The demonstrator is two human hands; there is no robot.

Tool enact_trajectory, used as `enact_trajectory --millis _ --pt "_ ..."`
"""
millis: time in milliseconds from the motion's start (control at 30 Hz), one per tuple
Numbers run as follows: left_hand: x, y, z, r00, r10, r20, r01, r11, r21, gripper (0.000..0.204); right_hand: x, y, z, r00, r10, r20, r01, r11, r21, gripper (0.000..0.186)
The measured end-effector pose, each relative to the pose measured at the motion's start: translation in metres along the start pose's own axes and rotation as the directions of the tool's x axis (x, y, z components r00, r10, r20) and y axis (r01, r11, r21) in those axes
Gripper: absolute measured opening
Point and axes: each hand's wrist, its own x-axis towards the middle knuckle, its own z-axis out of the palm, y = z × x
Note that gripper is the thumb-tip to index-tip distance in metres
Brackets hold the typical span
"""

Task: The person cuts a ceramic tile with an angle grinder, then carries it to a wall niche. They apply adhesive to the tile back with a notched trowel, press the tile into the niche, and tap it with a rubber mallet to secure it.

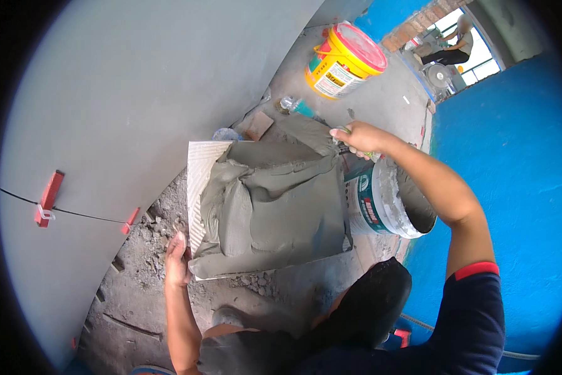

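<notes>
A white tile [198,187] with a ribbed back lies in front of me, mostly covered by a thick layer of wet grey mortar [287,209]. My left hand [178,259] is closed on the tile's near left corner. At the far right of the tile, my right hand [361,139] grips the handle of a trowel. Grey mortar coats the trowel blade [309,134], which reaches over the tile's far edge. Just below my right forearm, a white and green bucket [362,200] leans on its side, its mouth smeared with mortar.
A yellow bucket [340,65] with a red-rimmed lid stands farther off, near a clear bottle [288,104]. Rubble [159,244] lies along the grey wall [118,94], where red wedges [50,199] sit in a joint. A blue wall [506,175] rises at right. Another person [459,47] sits beyond the doorway.
</notes>
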Motion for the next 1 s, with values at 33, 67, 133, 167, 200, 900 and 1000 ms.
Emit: enact_trajectory --millis 33,67,133,167,200,900,1000 --pt "0.002 -0.006 -0.011 0.999 0.019 0.036 -0.019 1.0 0.0 0.049 0.006 0.017 0.002 0.998 0.017 -0.063 -0.018 1.0 -0.019 0.066" --pt "0.002 -0.01 -0.01 0.999 0.006 0.049 -0.005 1.0 -0.02 0.049 0.01 0.035 0.003 0.991 0.036 -0.126 -0.042 0.998 -0.038 0.068" --pt "0.001 -0.009 -0.008 0.998 -0.012 0.067 0.015 0.998 -0.054 0.05 0.004 0.048 0.002 0.97 0.078 -0.228 -0.093 0.994 -0.056 0.066" --pt "0.002 -0.006 -0.007 0.997 -0.018 0.074 0.021 0.999 -0.037 0.049 -0.004 0.049 -0.001 0.962 0.097 -0.256 -0.099 0.995 0.007 0.066" --pt "0.003 -0.005 -0.004 0.996 -0.026 0.083 0.028 0.999 -0.023 0.049 -0.013 0.05 -0.004 0.952 0.12 -0.283 -0.105 0.992 0.068 0.066" --pt "-0.01 -0.006 0.013 0.999 0.05 0.011 -0.047 0.984 -0.171 0.025 -0.009 -0.137 0.029 0.968 -0.102 0.229 -0.017 0.884 0.467 0.051" --pt "-0.001 -0.018 0.006 0.999 0.04 -0.013 -0.042 0.985 -0.167 0.024 0.004 -0.099 0.026 0.993 0.035 0.116 -0.083 0.893 0.443 0.049"
